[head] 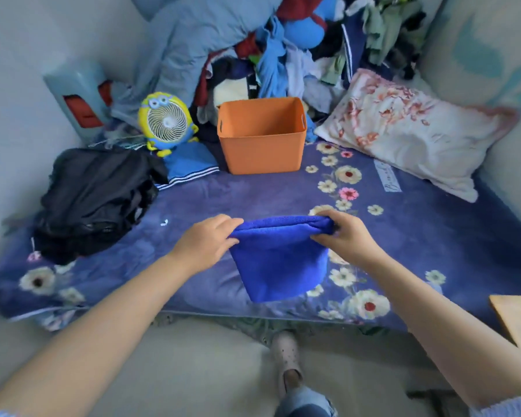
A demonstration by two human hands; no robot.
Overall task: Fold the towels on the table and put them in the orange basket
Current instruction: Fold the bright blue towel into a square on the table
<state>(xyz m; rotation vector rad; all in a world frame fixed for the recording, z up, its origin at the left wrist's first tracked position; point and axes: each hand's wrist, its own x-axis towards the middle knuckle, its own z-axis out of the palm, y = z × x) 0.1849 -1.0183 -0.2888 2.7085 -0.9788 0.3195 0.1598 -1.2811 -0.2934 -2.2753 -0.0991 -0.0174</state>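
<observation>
A: How far along was it?

B: Barely. Left hand (206,240) and right hand (342,231) each had a grip pinching the blue towel (278,263), folded over, above the bed (193,200). Orange basket (260,136) looked empty.

Soft even daylight; blurred, warped edges

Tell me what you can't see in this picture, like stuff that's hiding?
- Head view: the bottom of the orange basket is hidden by its own front wall.
- The blue towel: how many layers are folded, since the front layer covers the rest.
- Fingertips of the left hand and right hand tucked behind the towel.
- The wooden thing is cut off by the right edge.
- The clothes pile is blurred and runs off the top.
</observation>
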